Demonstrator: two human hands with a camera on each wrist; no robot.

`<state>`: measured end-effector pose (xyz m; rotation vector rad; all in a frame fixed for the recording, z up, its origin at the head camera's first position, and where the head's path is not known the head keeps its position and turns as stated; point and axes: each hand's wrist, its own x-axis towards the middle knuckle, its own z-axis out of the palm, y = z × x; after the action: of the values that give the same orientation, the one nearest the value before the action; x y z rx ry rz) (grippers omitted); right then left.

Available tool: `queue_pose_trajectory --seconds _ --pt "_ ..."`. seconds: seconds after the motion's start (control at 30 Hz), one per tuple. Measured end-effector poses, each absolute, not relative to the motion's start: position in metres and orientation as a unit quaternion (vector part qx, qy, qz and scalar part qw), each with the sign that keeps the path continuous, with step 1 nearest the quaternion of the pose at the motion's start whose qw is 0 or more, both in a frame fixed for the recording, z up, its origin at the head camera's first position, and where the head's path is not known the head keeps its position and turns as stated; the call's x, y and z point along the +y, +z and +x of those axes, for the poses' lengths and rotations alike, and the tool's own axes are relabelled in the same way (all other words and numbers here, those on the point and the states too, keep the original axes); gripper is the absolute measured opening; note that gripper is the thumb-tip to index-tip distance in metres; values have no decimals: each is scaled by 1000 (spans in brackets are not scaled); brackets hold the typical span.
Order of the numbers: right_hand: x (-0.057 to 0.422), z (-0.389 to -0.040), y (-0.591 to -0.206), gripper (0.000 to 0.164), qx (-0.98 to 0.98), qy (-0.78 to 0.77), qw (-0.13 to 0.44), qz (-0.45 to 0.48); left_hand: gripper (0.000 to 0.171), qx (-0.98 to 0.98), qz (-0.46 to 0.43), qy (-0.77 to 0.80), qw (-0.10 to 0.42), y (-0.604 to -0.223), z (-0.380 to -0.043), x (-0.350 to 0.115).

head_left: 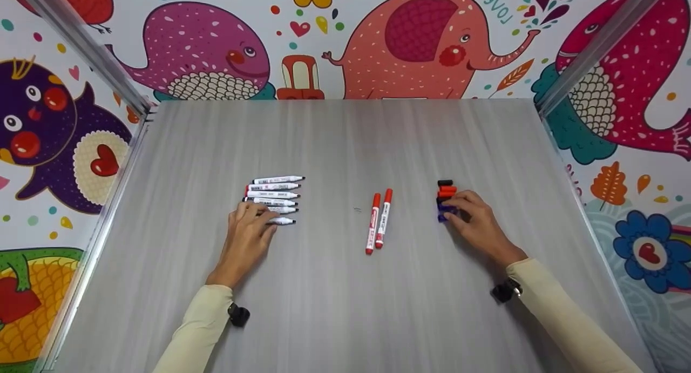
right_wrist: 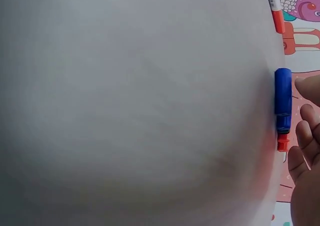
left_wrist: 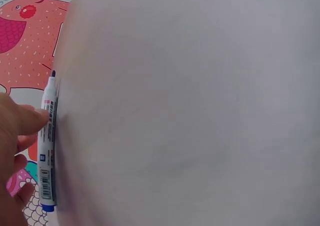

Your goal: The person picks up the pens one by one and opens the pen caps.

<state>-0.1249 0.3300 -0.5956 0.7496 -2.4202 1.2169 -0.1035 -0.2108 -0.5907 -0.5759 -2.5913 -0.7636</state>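
Several uncapped white markers [head_left: 278,187] lie in a row on the left of the table, their tips towards the middle. My left hand [head_left: 250,230] rests over the near end of this row. In the left wrist view its thumb [left_wrist: 32,120] touches the side of a blue-ended marker [left_wrist: 47,151]. My right hand [head_left: 478,222] is at a short column of loose caps, black [head_left: 445,183], red [head_left: 447,189] and blue, partly hidden by its fingers. In the right wrist view the thumb [right_wrist: 306,88] stands just off a blue cap [right_wrist: 283,93], with the other fingers loosely bent.
Two red-capped markers [head_left: 373,224] [head_left: 384,222] lie side by side mid-table, between the hands. The grey wood-grain table [head_left: 334,308] is bordered by printed cartoon walls [head_left: 302,38] at the back and sides, with metal posts [head_left: 599,52] at the back corners.
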Motion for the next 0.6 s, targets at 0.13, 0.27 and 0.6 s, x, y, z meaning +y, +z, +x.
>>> queue_pose_trajectory --seconds 0.13,0.27,0.6 --pt "328 -125 -591 33 -844 432 167 270 25 -922 -206 -274 182 -587 -100 -205" --pt "324 -126 -586 33 -840 437 167 274 27 -919 -211 -279 180 -586 -97 -196" --pt "313 -130 -577 32 -834 451 156 278 28 -915 -224 -289 173 -581 -96 -177"
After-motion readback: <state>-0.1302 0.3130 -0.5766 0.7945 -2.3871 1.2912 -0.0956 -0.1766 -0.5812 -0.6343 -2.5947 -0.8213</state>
